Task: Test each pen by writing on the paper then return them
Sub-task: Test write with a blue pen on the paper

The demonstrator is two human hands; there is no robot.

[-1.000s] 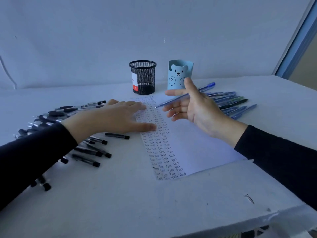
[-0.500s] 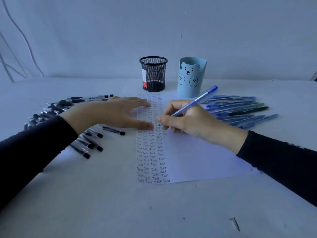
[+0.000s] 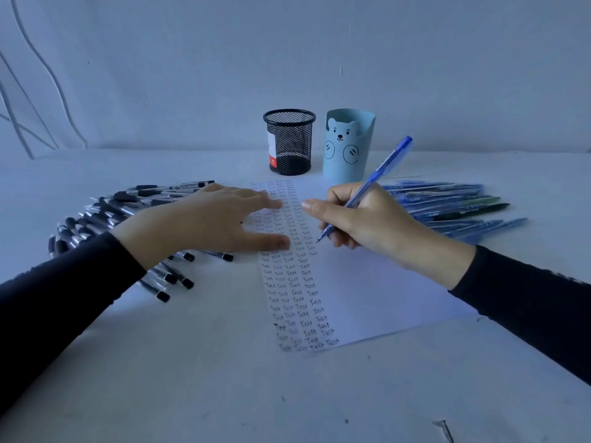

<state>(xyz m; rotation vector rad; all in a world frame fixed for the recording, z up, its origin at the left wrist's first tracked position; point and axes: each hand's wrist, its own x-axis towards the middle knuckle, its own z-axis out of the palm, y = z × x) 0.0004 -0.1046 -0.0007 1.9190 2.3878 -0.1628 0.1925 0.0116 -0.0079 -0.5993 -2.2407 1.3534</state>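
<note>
Right hand (image 3: pixel 374 219) grips blue pen (image 3: pixel 371 183), tip at paper (image 3: pixel 367 282) beside written columns. Left hand (image 3: pixel 208 219) flat, fingers spread, pressing paper's left edge, over black pens (image 3: pixel 128 206).

black wire-mesh metal pen cup (image 3: pixel 289 142), matt blue bear cup (image 3: pixel 348 145), translucent glossy plastic blue pen (image 3: pixel 371 182), plain matt paper (image 3: pixel 367 282), surface (image 3: pixel 224 378) looks smooth matt white.

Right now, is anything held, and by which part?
The right hand grips the blue pen low on its barrel; the left hand holds nothing, flat on the paper.
</note>
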